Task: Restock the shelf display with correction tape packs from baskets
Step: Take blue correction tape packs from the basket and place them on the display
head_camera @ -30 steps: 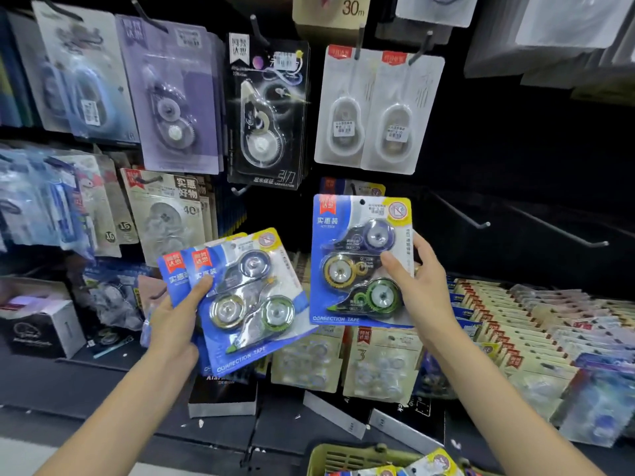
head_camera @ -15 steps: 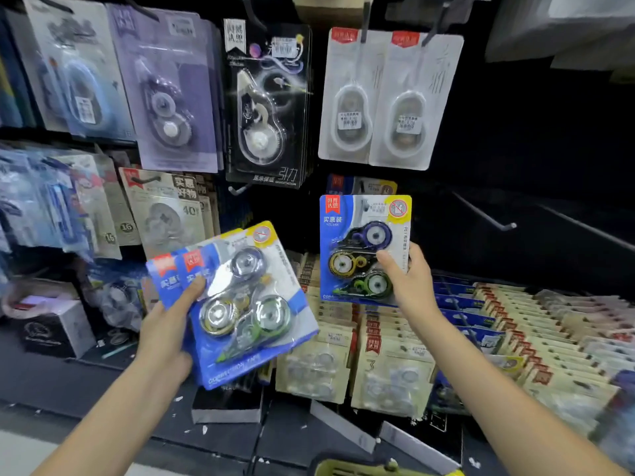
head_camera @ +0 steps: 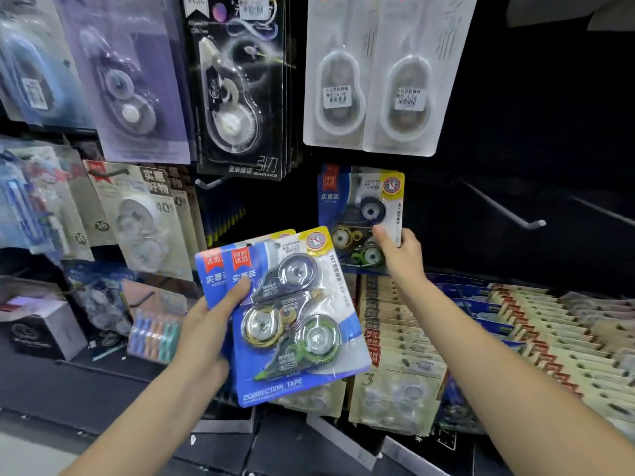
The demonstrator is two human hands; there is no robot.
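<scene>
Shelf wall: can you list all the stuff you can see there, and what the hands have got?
Blue triple tape pack: one, blue, raised at the display, centre.
Blue tape packs: at least two, blue, stacked in front, lower centre.
White packs: two, white, hanging top centre.
Black pack: one in front, black, hanging left of those.
Empty hooks: two, metal, right.
Beige packs: rows, beige, lower right.
Left hand: holds the stack.
Right hand: holds the raised pack.

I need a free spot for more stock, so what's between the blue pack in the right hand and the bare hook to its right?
Nothing: in the head view only bare dark backboard separates the blue pack from the bare hook.
</scene>
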